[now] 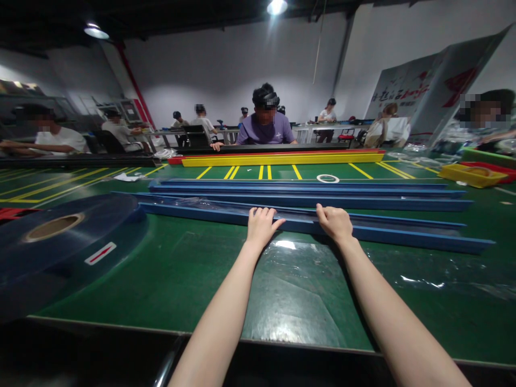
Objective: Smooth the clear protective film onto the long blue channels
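Note:
A long blue channel lies across the green table, with clear film along its inside. My left hand rests on its near wall, fingers over the edge and thumb apart. To the right, my right hand is closed at the same channel; what its fingers pinch is too small to make out. Behind it more blue channels lie side by side. A big roll of clear film lies flat at the left, and its film runs toward the channel. Loose clear film covers the table below my hands.
Yellow and red channels lie farther back, before a seated person in a purple shirt. A white ring is behind the blue channels. A yellow tray stands at the right. Other people sit around the room.

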